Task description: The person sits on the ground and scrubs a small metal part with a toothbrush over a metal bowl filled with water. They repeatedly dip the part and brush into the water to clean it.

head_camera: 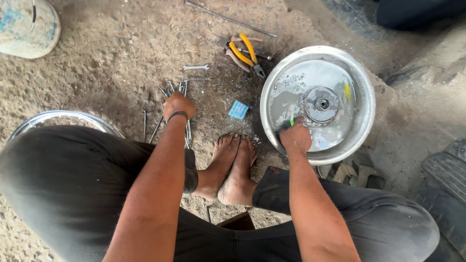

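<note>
I squat on dirt ground. My left hand, with a black band at the wrist, reaches down onto a heap of thin metal spokes and is closed around some of them. My right hand rests inside a wide steel basin of soapy water and grips a green-handled brush. A round metal wheel hub lies in the basin just beyond that hand. A yellow scrap floats near the hub.
Yellow-handled pliers and a small wrench lie ahead, with a long rod farther off. A blue packet sits by my bare feet. A chrome wheel rim lies left, a bucket top left, tyres right.
</note>
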